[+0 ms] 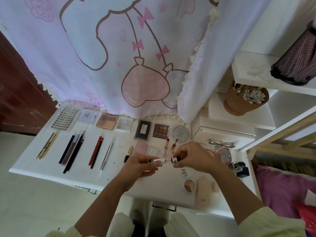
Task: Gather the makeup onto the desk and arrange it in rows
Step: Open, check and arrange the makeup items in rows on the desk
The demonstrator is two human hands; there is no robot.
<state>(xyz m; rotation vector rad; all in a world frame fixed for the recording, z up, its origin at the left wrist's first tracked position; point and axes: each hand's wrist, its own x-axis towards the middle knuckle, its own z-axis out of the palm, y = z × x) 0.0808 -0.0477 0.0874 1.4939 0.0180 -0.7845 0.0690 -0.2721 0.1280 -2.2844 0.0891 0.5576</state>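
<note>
1. Head view: the left hand (138,165) grips a white tube (158,160) at centre frame, just above the white desk (102,177).
2. The right hand (193,155) pinches a dark, labelled cap piece (176,159), end to end with the tube.
3. Palettes (106,124) line the desk's far edge; pencils (73,151) lie in a row at centre left.
4. A pink puff (203,190) and a round compact (189,185) sit at lower right.
</note>
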